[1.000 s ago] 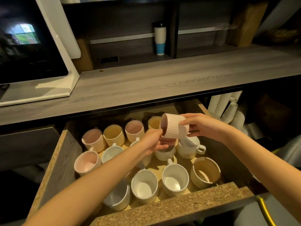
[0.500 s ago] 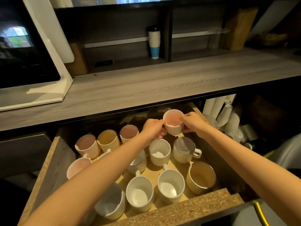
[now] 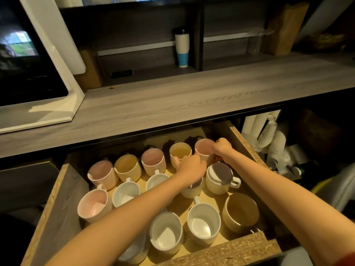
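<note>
We're holding the pink mug [image 3: 204,150] upright in the far right corner of the open drawer [image 3: 247,150]. It's sitting last in the far row, just right of a yellow mug [image 3: 180,152]. Its base is hiding behind our hands, so we can't tell if it's resting on the drawer floor.

Right hand [image 3: 222,150] is gripping it from the right, fingers curling over rim and wall. Left hand [image 3: 191,167] is sitting at the mug's near left side, fingers curled in. We're only seeing its back, so we can't tell whether it's holding anything.

The other mugs are standing in rows, mouths up. A cream mug [image 3: 219,178] is sitting just near of the right hand, handle pointing right. Our left forearm is crossing over the middle rows.

The grey countertop [image 3: 172,100] is running across above the drawer, with a white-framed screen [image 3: 28,64] on its left end. A white and blue cup [image 3: 182,48] is standing on the shelf behind it. Paper cup stacks [image 3: 269,131] are leaning right of the drawer.
</note>
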